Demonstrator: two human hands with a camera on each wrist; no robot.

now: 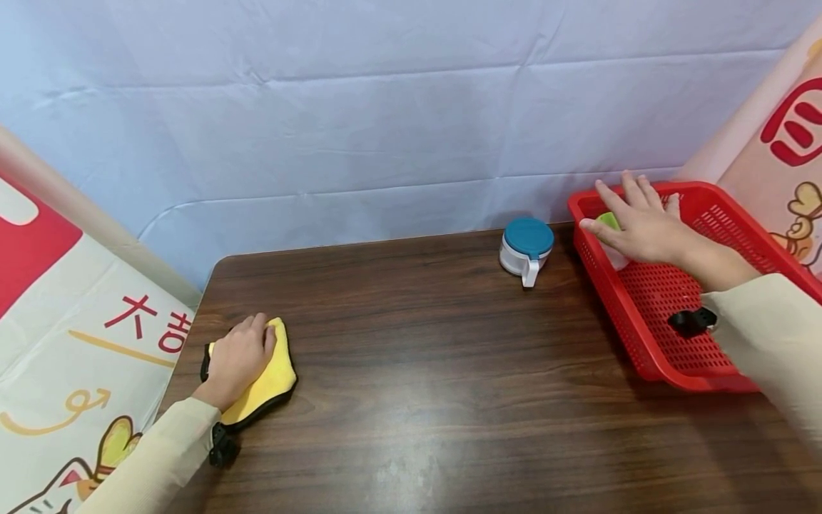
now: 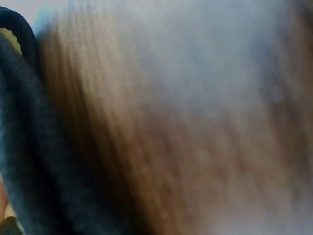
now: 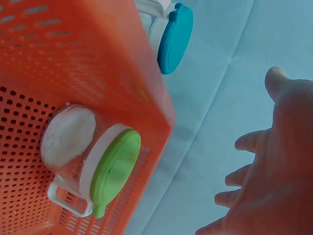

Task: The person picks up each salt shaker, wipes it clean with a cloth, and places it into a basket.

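- My right hand (image 1: 642, 227) hangs over the basket (image 1: 653, 296), fingers spread.
- My left hand (image 1: 239, 357) rests on the cloth (image 1: 272, 371), left of the basket; its grip I cannot tell.

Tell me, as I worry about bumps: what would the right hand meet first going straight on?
Probably the pale blue backdrop; the right hand seems to point past the red basket, though depth is unclear.

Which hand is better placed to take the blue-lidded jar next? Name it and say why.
Right, most likely. The right hand is spread and empty over the red basket, which stands just beside the blue-lidded jar. The left hand is farther off and rests on the yellow cloth.
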